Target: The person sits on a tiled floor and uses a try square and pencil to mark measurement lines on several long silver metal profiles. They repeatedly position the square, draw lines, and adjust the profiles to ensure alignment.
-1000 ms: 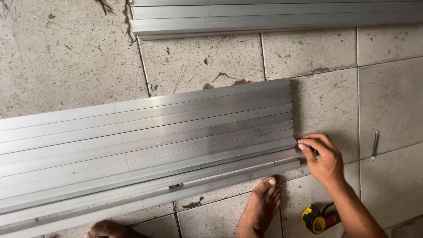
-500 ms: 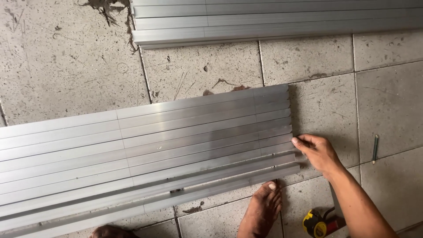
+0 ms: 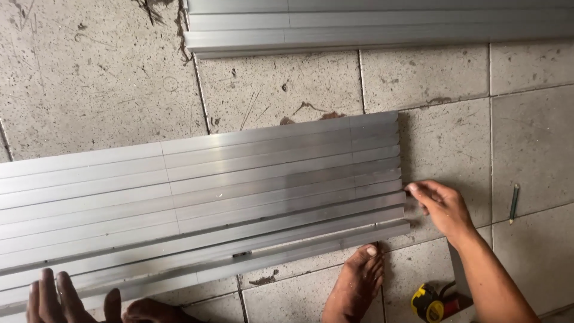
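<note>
In the head view, a row of long aluminium profiles (image 3: 197, 203) lies side by side on the tiled floor (image 3: 287, 84), running from the left edge to about the middle right, their cut ends lined up in a slightly slanted edge. The right hand (image 3: 439, 206) rests at that edge, its fingers (image 3: 418, 190) bent and close together, the tips touching the ends of the lower profiles; they clasp nothing that can be made out. The left hand (image 3: 57, 299) shows at the bottom left corner, fingers spread fairly wide and laid flat at the nearest profile's edge (the palm is cut off by the frame). A bare foot (image 3: 359, 284) stands on the floor just below the right end of the row, toes almost under the nearest profile. A yellow tape measure (image 3: 431, 304) lies on the floor beside the right forearm. A green pencil (image 3: 513, 203) lies well apart to the right. A second stack of aluminium profiles (image 3: 382, 27) lies along the top.
</note>
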